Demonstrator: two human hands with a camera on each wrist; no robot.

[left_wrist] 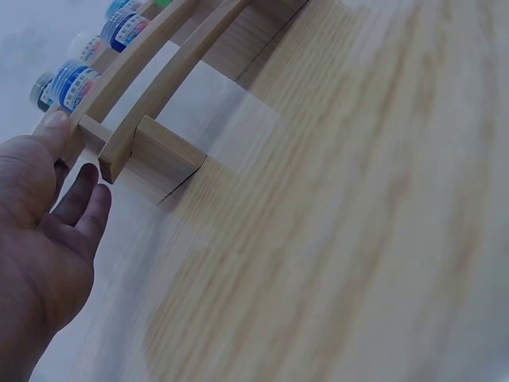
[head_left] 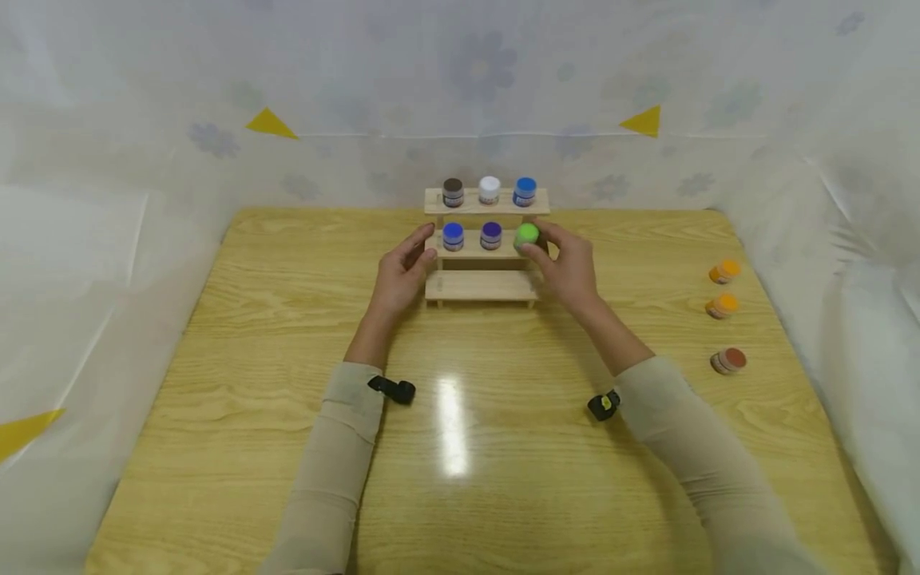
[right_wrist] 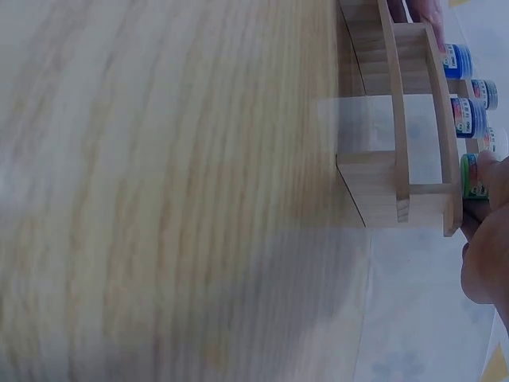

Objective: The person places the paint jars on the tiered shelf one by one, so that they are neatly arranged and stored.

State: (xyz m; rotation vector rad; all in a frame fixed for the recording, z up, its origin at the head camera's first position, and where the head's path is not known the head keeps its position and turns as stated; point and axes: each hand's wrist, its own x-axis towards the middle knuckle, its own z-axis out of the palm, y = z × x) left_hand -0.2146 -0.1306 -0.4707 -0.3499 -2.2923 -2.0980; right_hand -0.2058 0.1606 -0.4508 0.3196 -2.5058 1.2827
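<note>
A three-tier wooden rack [head_left: 483, 285] stands at the back of the table. My left hand [head_left: 399, 277] holds the left end of its middle shelf; in the left wrist view the thumb lies on the shelf edge. My right hand [head_left: 571, 267] pinches a green-lidded paint jar [head_left: 527, 235] at the right end of that shelf. Beside it on the same shelf are a purple jar [head_left: 491, 235] and a blue jar [head_left: 453, 236]. The top shelf carries a dark-lidded jar [head_left: 453, 192], a white jar [head_left: 489, 191] and another blue jar [head_left: 525, 192].
On the table's right side are two orange-lidded jars, one farther back [head_left: 724, 271] and one nearer [head_left: 722, 306], plus a reddish-brown-lidded jar [head_left: 729, 361]. Pale flowered sheeting [head_left: 481, 72] surrounds the wooden table [head_left: 287, 335] at the back and sides.
</note>
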